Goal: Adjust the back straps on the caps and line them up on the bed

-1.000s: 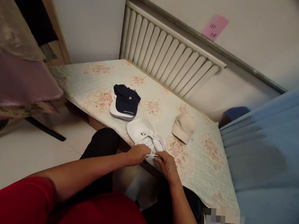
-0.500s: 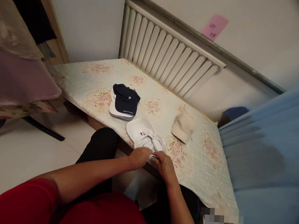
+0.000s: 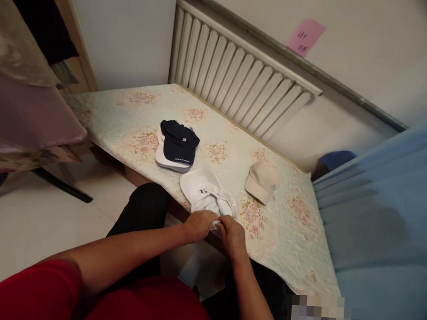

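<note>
A white baseball cap lies at the near edge of the flowered bed cover, its brim pointing away to the left and its inside partly showing. My left hand is closed on the back of the cap, at the strap end. Right beside it, my right hand pinches the same strap end between thumb and fingers. The fingertips of both hands nearly meet, and the strap's fastening is mostly hidden. Beyond lies a navy cap stacked on white and grey caps. A beige cap sits to the right.
The caps rest on a flowered cover. A radiator runs along the wall behind, with a pink note above. A blue curtain hangs at right. At left stands a cloth-draped piece of furniture with a black leg.
The fingers of my right hand have closed in on the strap end, and the dark gap seen there earlier is covered. The caps lie where they were.
</note>
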Demonstrator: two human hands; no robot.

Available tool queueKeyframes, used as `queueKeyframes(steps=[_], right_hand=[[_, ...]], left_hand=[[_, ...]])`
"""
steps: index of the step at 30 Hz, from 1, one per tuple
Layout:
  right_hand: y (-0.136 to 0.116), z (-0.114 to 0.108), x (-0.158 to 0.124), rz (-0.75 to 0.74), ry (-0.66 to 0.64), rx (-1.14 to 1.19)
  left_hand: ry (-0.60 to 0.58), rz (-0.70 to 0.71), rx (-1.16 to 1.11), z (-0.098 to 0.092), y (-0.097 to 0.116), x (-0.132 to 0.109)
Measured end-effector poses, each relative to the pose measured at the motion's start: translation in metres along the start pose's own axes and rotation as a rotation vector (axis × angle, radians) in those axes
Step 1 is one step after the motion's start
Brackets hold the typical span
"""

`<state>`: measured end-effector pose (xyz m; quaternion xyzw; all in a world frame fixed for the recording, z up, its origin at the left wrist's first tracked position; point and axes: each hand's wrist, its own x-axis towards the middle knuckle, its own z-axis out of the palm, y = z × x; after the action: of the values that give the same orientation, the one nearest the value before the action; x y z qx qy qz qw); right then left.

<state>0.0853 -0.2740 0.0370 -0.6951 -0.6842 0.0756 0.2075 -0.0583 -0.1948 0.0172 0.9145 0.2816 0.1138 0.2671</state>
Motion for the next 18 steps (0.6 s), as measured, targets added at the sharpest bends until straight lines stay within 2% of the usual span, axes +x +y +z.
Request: queueKeyframes(steps=[2,5,8,10,11,13,16,18], right_hand=[[-0.003,-0.001,-0.001,0.0,0.092,0.057],[-0.011,-0.002,-0.008,0.065,0.382,0.153],[-0.016,0.0,-0.019,0.312,0.692,0.225],[-0.015,0.003,-0.026,0.54,0.753,0.321],[-0.012,0.006,-0.028,0.637,0.736,0.404],[-0.007,0.013,-0.029,0.74,0.61,0.634],[-0.004,0.027,-0.026,0.688,0.326,0.928],[-0.012,0.035,-0.023,0.594,0.14,1.0]], left_hand=[[0.008,-0.046,-0.065,-0.004,-0.002,0.003],[0.033,-0.101,-0.191,-0.012,-0.004,0.01],[0.077,-0.108,-0.302,-0.021,-0.002,0.016],[0.103,-0.109,-0.35,-0.026,0.001,0.018],[0.113,-0.108,-0.368,-0.028,0.003,0.018],[0.13,-0.097,-0.419,-0.033,0.008,0.02],[0.168,-0.129,-0.617,-0.047,0.018,0.027],[0.186,-0.182,-0.851,-0.063,0.029,0.036]])
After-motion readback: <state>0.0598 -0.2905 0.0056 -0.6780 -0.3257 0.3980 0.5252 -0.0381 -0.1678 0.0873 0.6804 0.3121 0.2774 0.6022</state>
